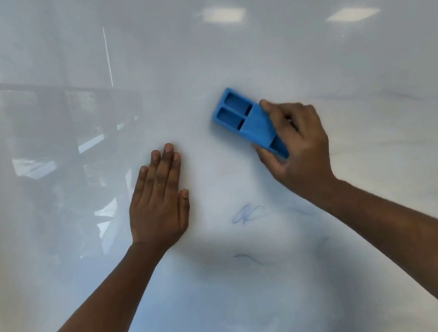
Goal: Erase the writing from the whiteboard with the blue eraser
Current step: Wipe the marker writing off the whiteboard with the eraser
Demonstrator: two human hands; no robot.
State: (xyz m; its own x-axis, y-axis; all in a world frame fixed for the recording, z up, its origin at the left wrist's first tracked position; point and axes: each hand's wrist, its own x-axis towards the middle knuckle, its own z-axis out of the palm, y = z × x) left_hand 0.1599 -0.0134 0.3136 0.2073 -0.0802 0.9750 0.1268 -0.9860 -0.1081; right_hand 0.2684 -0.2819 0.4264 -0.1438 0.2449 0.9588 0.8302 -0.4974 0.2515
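Mid-whiteboard (354, 142), the right hand (296, 149) clamped the eraser (245, 120) flat for wiping; the left hand (160, 202), open and empty, braced beside it.

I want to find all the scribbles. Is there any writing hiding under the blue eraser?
Can't tell: the blue eraser covers the whiteboard beneath it. Faint blue scribbles show lower down, uncovered.

The left hand (158, 202) lies flat, palm down, fingers (164, 169) straight and pressed together, thumb tucked along its side. The right hand (298, 149) is up and to the right of it, well apart, curled in a grip, thumb on the near side. Both forearms are bare and extended forward.
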